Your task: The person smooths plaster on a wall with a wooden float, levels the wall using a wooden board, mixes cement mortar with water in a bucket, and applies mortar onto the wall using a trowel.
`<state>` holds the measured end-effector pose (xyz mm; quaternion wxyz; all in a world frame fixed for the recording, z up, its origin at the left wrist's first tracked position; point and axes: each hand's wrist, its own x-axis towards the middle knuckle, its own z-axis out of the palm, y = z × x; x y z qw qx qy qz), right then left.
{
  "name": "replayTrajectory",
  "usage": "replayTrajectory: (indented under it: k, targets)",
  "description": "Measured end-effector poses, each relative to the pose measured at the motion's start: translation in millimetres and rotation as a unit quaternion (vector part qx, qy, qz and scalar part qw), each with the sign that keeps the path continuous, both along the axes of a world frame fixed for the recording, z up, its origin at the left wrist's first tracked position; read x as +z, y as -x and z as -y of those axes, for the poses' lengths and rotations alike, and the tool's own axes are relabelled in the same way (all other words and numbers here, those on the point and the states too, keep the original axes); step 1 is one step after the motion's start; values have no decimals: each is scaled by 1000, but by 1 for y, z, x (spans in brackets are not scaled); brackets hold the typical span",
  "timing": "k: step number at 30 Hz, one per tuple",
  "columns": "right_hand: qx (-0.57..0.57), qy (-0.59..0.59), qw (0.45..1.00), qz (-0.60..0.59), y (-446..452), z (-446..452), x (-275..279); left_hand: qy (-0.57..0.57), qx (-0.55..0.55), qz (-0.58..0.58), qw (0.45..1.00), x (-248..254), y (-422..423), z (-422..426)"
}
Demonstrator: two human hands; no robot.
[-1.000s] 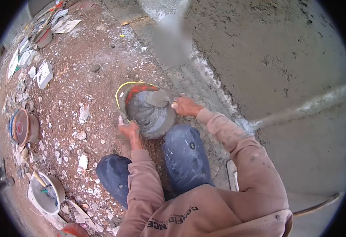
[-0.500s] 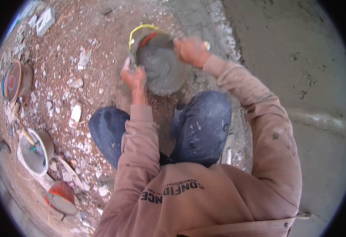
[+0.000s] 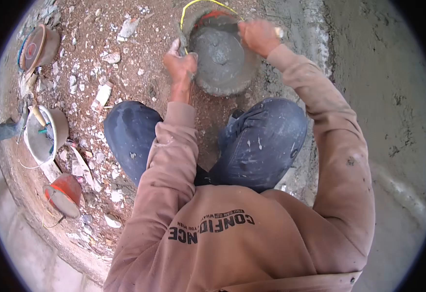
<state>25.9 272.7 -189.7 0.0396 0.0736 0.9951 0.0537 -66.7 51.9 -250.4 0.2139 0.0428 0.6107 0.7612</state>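
A round bucket of wet grey mortar stands on the ground in front of my knees, its yellow handle raised at the far side. My left hand is closed on the bucket's left rim, by the lower end of the handle. Over the right side of the bucket, my right hand is closed round a trowel handle, whose pale end sticks out to the right. The trowel's blade cannot be made out clearly.
On the left are a brownish bucket, a whitish bucket with a tool in it, and a red bucket. Rubble litters the ground. Part of another person shows at the left edge. Wet grey mortar surface lies at right.
The view has tilted down and shifted left. The trowel blade, earlier visible flat over the mortar, no longer shows clearly. My right hand has turned and its handle end points right. My left hand keeps its hold.
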Motion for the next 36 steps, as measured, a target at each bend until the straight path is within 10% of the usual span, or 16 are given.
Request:
replayTrajectory:
  k: [7, 14, 17, 22, 26, 29, 36]
  targets:
    - [110, 133, 983, 58, -42, 55, 15, -11, 5, 10, 1000, -6, -7, -1]
    - [0, -37, 994, 104, -37, 5, 64, -17, 20, -30, 999, -8, -8, -10]
    - [-76, 105, 967, 218, -54, 1, 2, -25, 14, -36, 999, 2, -7, -12]
    - [-137, 208, 963, 104, -55, 53, 30, -18, -19, -51, 998, 19, 4, -13]
    - [-96, 74, 992, -18, -30, 17, 11, 37, -31, -52, 997, 15, -2, -15]
    - [-21, 95, 987, 130, -29, 39, -20, 10, -67, -50, 996, 13, -2, -19]
    - [-23, 76, 996, 31, -61, 27, 51, 27, -50, -54, 997, 8, -3, -18]
